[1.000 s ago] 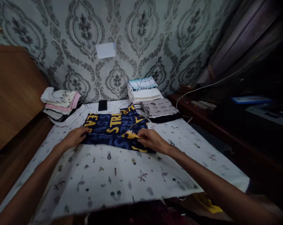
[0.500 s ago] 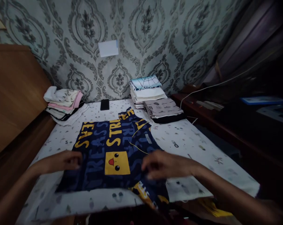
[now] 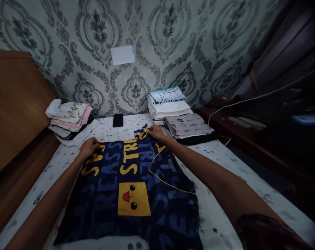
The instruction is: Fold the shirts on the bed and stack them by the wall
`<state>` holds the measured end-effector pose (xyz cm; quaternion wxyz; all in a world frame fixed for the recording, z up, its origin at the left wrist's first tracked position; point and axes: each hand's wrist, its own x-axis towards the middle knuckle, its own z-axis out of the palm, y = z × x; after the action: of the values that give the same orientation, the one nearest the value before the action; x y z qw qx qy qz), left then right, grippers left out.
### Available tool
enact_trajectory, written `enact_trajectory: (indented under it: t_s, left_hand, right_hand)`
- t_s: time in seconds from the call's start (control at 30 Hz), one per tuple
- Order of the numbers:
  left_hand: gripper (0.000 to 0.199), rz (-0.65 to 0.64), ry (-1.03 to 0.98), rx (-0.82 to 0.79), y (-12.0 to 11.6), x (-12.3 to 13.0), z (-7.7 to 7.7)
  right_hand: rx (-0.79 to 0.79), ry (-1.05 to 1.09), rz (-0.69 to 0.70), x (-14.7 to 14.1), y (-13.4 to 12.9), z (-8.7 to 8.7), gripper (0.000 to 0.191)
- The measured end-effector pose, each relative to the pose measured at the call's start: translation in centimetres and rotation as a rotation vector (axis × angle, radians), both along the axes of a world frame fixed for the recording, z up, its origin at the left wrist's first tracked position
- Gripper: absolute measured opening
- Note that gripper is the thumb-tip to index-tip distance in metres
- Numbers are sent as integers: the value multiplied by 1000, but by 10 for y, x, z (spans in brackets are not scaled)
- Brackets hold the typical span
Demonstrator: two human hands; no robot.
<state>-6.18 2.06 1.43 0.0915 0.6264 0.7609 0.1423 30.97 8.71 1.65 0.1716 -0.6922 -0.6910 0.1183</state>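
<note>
A navy T-shirt (image 3: 107, 198) with yellow and blue lettering and a yellow square chick face lies spread on the patterned white sheet. Its far edge runs between my two hands. At the far left corner, my left hand (image 3: 89, 147) is closed, fingers pinching the cloth. My right hand (image 3: 155, 132) pinches the shirt at the far sleeve, close to the grey folded pile. Thin yellow seam lines cross the shirt's right part. The near right part of the shirt runs out of view at the bottom.
A stack of folded clothes (image 3: 70, 116) sits at the back left. Behind the shirt lies a black phone (image 3: 118, 120). Folded white shirts (image 3: 170, 104) and a grey garment (image 3: 190, 125) are piled at the back right. A white cable (image 3: 251, 99) crosses on the right.
Both hands have reached forward from above the shirt's near part to its far edge and taken hold there. The view has shifted slightly.
</note>
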Motion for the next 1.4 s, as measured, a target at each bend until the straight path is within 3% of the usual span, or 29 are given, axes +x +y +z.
enact_trajectory:
  t_s: [0.2,0.37,0.43,0.53,0.6,0.7,0.77,0.83,0.93,1.03,1.17,1.3,1.4]
  left_hand:
    - [23,4,104,258,-3,-14,4]
    - [34,-3,257,217,-9,-9,2]
    - [41,-73,271,270,-14,11,0]
    - [43,-362,173,337,-22,64,-9]
    - [47,-551,111,311,-29,102,-21]
    - [55,-649,126,183,-39,129,-41]
    - [58,-565,189,110,-41,116,-48]
    - [61,-433,253,63,-41,84,-49]
    - [63,-272,306,23,-37,30,-42]
    - [61,-169,335,7,-38,6,-31]
    - [62,-171,368,81,-54,35,-25]
    - [63,-423,321,98,-75,77,-35]
    - [63,-489,308,92,-84,75,-39]
  right_hand:
    - [217,37,44,-4,18,-3,33]
    - [217,34,26,-6,15,0,34]
    - [228,32,26,-16,-1,1,38]
    - [257,23,207,-45,-39,-4,39]
    - [271,-5,422,-62,-66,-13,44]
    - [155,-68,451,-61,-90,-29,55]
    - [63,-122,357,-39,-93,-35,64]
    - [21,-169,277,-9,-91,-38,69]
    - [17,-222,198,31,-86,-39,69]
    - [9,-244,155,46,-85,-39,68]
    - [85,-247,141,31,-89,-40,71]
    - [132,-246,336,13,-96,-42,74]
    - [73,-255,379,16,-96,-39,70]
